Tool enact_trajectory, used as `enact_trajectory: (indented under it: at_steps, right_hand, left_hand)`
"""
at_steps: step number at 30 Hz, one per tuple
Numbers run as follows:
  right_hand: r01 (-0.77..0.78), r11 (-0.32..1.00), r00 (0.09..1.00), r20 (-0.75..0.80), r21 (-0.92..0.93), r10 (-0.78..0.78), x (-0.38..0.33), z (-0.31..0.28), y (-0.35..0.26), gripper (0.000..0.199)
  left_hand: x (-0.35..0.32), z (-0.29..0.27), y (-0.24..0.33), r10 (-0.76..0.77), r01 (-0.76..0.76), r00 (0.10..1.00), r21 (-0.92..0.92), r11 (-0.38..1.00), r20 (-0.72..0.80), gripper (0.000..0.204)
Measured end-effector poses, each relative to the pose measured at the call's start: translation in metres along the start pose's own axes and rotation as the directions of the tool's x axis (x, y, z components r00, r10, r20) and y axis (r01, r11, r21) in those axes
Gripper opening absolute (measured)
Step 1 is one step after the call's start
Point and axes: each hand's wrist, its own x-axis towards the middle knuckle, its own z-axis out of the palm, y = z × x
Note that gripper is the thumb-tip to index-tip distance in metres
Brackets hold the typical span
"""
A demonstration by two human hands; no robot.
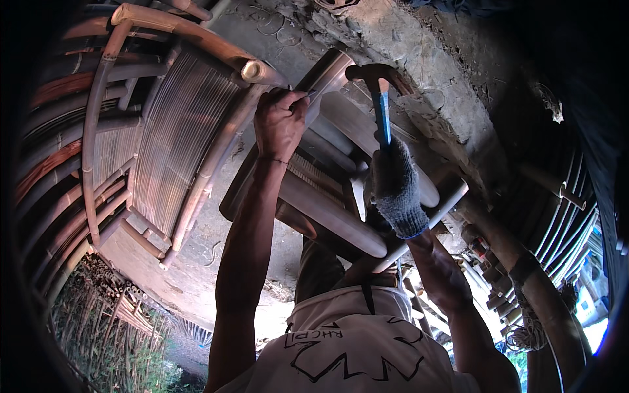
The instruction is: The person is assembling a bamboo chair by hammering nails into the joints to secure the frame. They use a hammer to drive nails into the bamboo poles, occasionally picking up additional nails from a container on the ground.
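The left hand (280,124) was bare and clenched, its fingertips pinching a small nail (313,95) against the upper end of a bamboo frame piece (327,75). Whether the nail had entered the bamboo could not be told. The right hand (395,183), in a grey knit glove, was closed around the blue handle of a claw hammer (380,98), whose dark head stood just right of the left hand's fingertips and close beside the nail. Below and between both hands lay an unfinished bamboo chair (327,209), its thick rounded poles running under the right hand toward the person's body. To the left of the left hand stood a finished bamboo chair (177,124) with a slatted back and curved arms, with more stacked beyond it. Beyond the hammer rose a rough plastered wall (419,59). Right of the right hand, a thick bamboo post (524,275) leaned beside bundled canes.
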Motion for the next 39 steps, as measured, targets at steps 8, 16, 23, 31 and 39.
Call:
enact_trajectory:
  at_steps: [8,16,23,31,39]
  right_hand:
    - [0.340,0.923,0.926,-0.110,-0.181,-0.362,-0.007,0.010,-0.018,0.036]
    - [-0.047,0.955,0.992,-0.125,-0.294,0.011,0.012,0.013,-0.036,0.015]
    - [-0.120,0.935,0.985,-0.078,0.333,0.155,0.009,-0.025,-0.036,0.014]
    - [-0.146,0.946,0.981,-0.083,0.291,0.176,0.000,-0.023,-0.019,0.023]
    - [-0.225,0.957,0.974,0.043,0.182,0.220,0.001,-0.026,-0.033,0.021]
  left_hand:
    - [0.009,-0.005,0.008,0.113,-0.113,0.994,0.022,0.993,0.007,0.008]
    - [0.002,0.000,0.025,0.165,-0.155,0.986,0.231,0.960,-0.024,0.006]
    - [-0.020,-0.007,0.049,-0.167,0.170,0.985,-0.244,0.955,0.035,0.012]
    - [0.022,0.008,-0.002,0.060,-0.041,0.997,-0.305,0.952,0.054,0.010]
    - [0.019,0.010,-0.005,0.185,-0.179,0.983,-0.198,0.964,0.015,0.009]
